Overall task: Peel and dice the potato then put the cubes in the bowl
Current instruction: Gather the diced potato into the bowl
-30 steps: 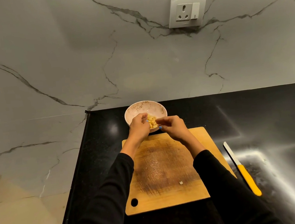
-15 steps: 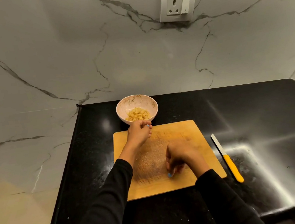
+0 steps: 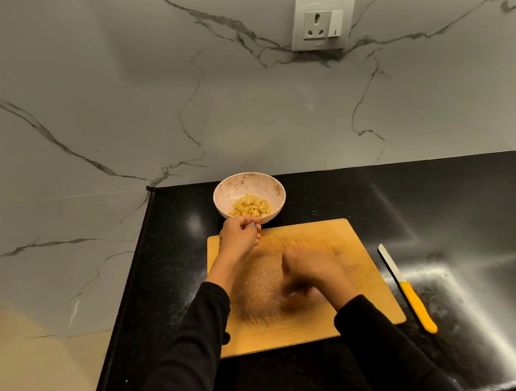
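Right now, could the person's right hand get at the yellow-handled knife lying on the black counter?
Probably yes. The right hand is over the wooden cutting board, and the yellow-handled knife lies just off the board's right edge on the black counter, with nothing between them.

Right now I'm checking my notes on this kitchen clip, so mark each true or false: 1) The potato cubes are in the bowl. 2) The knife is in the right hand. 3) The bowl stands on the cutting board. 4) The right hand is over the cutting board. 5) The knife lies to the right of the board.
1) True: the potato cubes lie in the bowl.
2) False: the knife lies on the counter, no hand on it.
3) False: the bowl stands on the counter beyond the cutting board.
4) True: the right hand is over the board, though blurred.
5) True.
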